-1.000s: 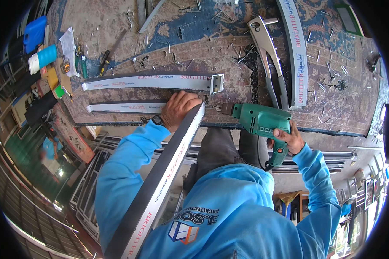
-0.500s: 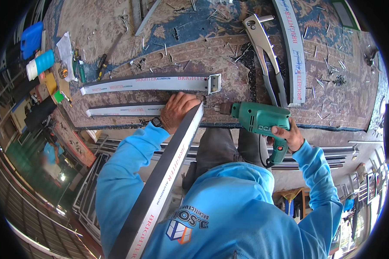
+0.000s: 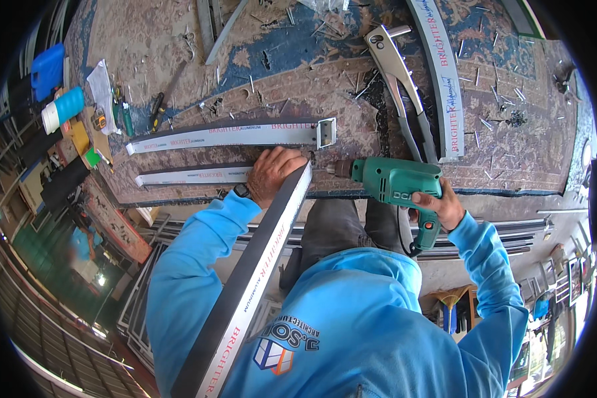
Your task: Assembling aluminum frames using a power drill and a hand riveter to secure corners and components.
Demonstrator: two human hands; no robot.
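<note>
A green corded power drill [image 3: 399, 180] is gripped by its handle in my right hand [image 3: 444, 207], thumb across its side. Its chuck points left toward the end of a long aluminium profile [image 3: 262, 262], black on one face and covered in white film on another. That profile slants from the table edge down past my chest. My left hand [image 3: 276, 175] is closed around its upper end, fingers curled, beside a shorter aluminium bar [image 3: 196, 177] lying along the table edge. Whether the drill bit touches the profile is too small to tell.
Beyond my left hand lies another aluminium bar [image 3: 225, 135] with a bracket end. A hand riveter [image 3: 398, 86] and a film-covered profile [image 3: 446, 86] lie at right. Loose rivets and shavings litter the carpeted table [image 3: 298, 86]. A screwdriver [image 3: 157, 111] and blue-white bottle [image 3: 63, 109] are left.
The view has shifted slightly, so the tabletop things sit a little differently in it. The drill's chuck is slightly lower; both hands keep their holds.
</note>
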